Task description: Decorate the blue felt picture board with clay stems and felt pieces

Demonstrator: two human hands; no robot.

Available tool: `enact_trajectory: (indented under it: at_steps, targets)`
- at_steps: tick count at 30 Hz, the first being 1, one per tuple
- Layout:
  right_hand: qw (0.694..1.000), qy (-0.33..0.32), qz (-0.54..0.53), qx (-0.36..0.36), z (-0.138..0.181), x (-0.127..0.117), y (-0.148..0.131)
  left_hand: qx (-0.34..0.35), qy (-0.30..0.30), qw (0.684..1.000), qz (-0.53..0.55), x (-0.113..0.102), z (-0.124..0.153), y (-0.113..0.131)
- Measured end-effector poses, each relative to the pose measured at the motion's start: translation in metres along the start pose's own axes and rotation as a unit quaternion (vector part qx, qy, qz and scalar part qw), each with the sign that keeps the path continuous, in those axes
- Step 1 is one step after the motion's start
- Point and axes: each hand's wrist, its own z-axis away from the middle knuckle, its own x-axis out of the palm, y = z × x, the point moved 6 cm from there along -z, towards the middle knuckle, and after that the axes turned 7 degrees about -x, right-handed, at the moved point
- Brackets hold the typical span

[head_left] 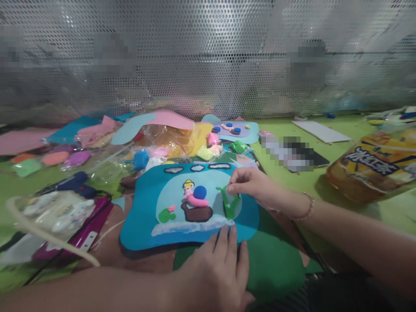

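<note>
A blue card (136, 216) lies in front of me with a clay picture on it. My left hand (217, 264) rests on the card's lower edge, its fingers stretched out. The fingers of my right hand (245, 184) are pinched together at the top of a green clay plant (229, 208) on the card's right side. Left of the plant, a figure with a yellow hat, pink body and blue clay ball (200, 193) sits above a brown clay shape (196, 213). A white clay strip (185, 228) runs below, and a green clay patch (165, 215) lies at left.
Bagged clay pieces (77, 158) and coloured sheets (169, 119) cover the left and back. A glue gun (76, 182) lies at left. A second clay picture (240, 128), a phone (308, 154) and a drink bottle (373, 164) are to the right. Behind stands a perforated metal panel (208, 52).
</note>
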Motion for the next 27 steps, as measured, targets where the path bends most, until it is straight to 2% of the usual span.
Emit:
enact_trajectory:
  at_steps: [7,13,19,23,27]
  targets:
    - [1.000,0.017,-0.009,0.014,-0.002,-0.001,0.001,-0.004,0.012,1.000,0.009,0.000,0.001,0.001]
    - [0.989,0.056,-0.090,0.101,0.000,-0.006,0.010,0.000,-0.003,1.000,0.007,0.002,0.001,0.000]
    - [0.977,0.095,-0.128,0.142,-0.001,-0.013,0.011,-0.003,-0.004,1.000,0.010,0.002,0.000,0.000]
    - [0.973,0.066,-0.146,0.166,0.000,-0.010,0.013,-0.009,0.000,1.000,0.012,0.002,0.000,0.000]
    - [0.975,0.028,-0.159,0.155,0.001,-0.008,0.014,-0.001,0.002,1.000,0.018,0.002,0.000,0.000]
